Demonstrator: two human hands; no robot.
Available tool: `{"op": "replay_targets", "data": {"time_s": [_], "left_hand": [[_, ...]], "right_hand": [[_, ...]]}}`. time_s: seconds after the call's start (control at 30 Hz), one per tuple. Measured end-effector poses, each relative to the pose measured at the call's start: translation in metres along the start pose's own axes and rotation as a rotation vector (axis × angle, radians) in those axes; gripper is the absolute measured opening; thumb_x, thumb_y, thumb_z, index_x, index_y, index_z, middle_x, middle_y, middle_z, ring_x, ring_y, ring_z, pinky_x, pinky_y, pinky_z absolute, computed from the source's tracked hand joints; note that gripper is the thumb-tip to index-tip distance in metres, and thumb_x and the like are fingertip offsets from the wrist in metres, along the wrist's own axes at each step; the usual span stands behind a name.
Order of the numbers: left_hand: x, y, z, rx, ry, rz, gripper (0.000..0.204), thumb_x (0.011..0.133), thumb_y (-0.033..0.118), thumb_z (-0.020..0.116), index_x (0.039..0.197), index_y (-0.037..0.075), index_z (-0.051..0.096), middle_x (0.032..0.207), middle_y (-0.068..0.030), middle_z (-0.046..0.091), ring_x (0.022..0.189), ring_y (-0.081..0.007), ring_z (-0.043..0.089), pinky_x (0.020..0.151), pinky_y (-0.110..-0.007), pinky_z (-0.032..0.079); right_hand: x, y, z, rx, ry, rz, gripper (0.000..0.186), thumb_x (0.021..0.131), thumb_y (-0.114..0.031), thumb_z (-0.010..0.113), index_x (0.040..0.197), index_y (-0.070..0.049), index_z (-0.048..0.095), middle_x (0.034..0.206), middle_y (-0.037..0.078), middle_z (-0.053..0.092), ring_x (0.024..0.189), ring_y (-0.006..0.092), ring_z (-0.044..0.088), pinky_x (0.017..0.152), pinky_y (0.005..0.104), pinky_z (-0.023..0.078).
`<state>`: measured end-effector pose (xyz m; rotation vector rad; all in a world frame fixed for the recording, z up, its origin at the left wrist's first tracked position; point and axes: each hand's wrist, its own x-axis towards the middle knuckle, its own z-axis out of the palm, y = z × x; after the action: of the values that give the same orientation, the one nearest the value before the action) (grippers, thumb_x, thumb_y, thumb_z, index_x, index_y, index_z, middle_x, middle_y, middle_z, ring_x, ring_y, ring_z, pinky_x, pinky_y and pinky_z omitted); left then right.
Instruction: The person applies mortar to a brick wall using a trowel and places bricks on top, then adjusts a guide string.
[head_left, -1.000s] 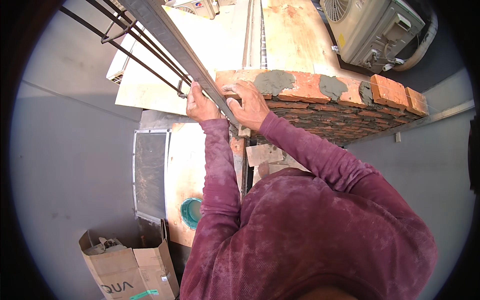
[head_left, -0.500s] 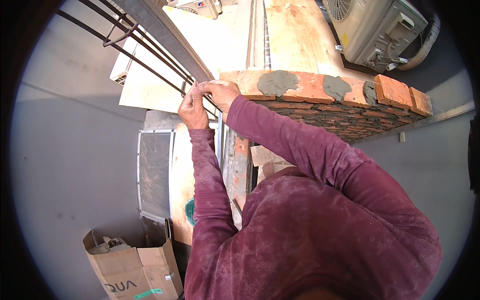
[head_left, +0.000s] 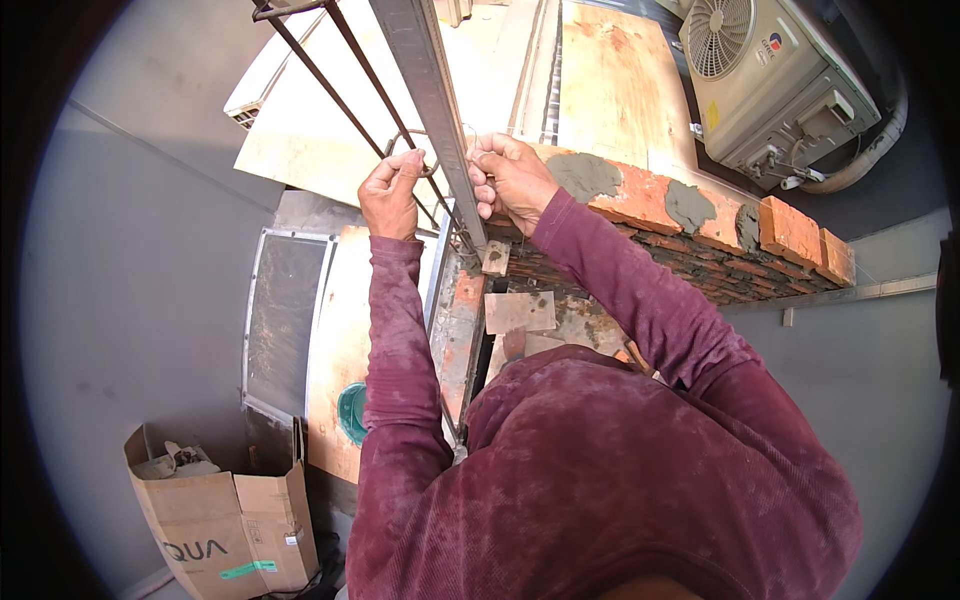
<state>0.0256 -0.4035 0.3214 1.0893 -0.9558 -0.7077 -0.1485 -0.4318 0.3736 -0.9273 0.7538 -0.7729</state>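
Note:
My left hand (head_left: 393,197) is closed in a pinch, its fingertips beside the dark steel rebar cage (head_left: 372,85) and one of its bent ties. On the other side of an upright metal bar (head_left: 428,100), my right hand (head_left: 514,182) is closed too, thumb against curled fingers. A fine pale line shows near its fingertips, but what either hand pinches is too small to make out. Right of the bar runs a brick wall (head_left: 640,197), with patches of grey mortar (head_left: 588,177) on its top course. Two bare bricks (head_left: 790,232) sit at its right end.
An outdoor air-conditioning unit (head_left: 775,90) stands beyond the wall at right. Plywood sheets (head_left: 625,80) lie ahead. At lower left are an open cardboard box (head_left: 205,510) with scraps, a green bucket (head_left: 351,412) and a framed mesh panel (head_left: 290,320). A small wood block (head_left: 496,257) touches the bar's foot.
My hands were together left of the metal bar's lower end; now they are apart on either side of it. The right hand has shifted right. The whole view has also shifted slightly.

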Motion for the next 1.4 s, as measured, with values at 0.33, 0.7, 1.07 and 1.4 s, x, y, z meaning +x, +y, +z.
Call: {"op": "replay_targets", "data": {"time_s": [0.33, 0.7, 1.07, 1.4], "left_hand": [[-0.005, -0.018, 0.009, -0.443, 0.107, -0.166, 0.014, 0.095, 0.021, 0.060, 0.091, 0.007, 0.058, 0.097, -0.0054, 0.060, 0.074, -0.0075, 0.055, 0.054, -0.020, 0.042], [-0.022, 0.026, -0.004, 0.093, -0.051, 0.006, 0.017, 0.093, 0.014, 0.061, 0.090, -0.002, 0.067, 0.098, -0.0138, 0.069, 0.066, -0.0056, 0.052, 0.059, -0.019, 0.042], [-0.074, 0.035, 0.052, 0.556, 0.103, 0.300, 0.018, 0.089, 0.006, 0.061, 0.102, -0.004, 0.068, 0.103, -0.0149, 0.061, 0.091, -0.0227, 0.061, 0.076, -0.031, 0.049], [-0.050, 0.009, 0.009, 0.481, -0.062, 0.127, 0.025, 0.093, 0.007, 0.055, 0.110, -0.008, 0.064, 0.112, -0.0165, 0.064, 0.100, -0.0220, 0.061, 0.089, -0.032, 0.047]], "right_hand": [[0.010, 0.007, -0.008, -0.284, 0.062, -0.093, 0.016, 0.098, -0.013, 0.047, 0.092, -0.002, 0.057, 0.065, -0.001, 0.052, 0.049, 0.0057, 0.052, 0.043, 0.0214, 0.049], [0.011, 0.010, -0.003, -0.712, 0.200, -0.391, 0.029, 0.091, -0.023, 0.061, 0.073, -0.001, 0.058, 0.052, -0.002, 0.050, 0.047, 0.0058, 0.051, 0.043, 0.0238, 0.043], [0.010, 0.015, 0.004, -0.694, 0.224, -0.380, 0.032, 0.083, -0.030, 0.072, 0.077, 0.001, 0.071, 0.061, 0.007, 0.063, 0.057, 0.0096, 0.060, 0.053, 0.0268, 0.049], [0.022, 0.011, -0.001, -0.782, 0.243, -0.352, 0.025, 0.075, -0.026, 0.070, 0.067, -0.003, 0.067, 0.067, 0.016, 0.065, 0.072, 0.0317, 0.066, 0.073, 0.0398, 0.051]]}}
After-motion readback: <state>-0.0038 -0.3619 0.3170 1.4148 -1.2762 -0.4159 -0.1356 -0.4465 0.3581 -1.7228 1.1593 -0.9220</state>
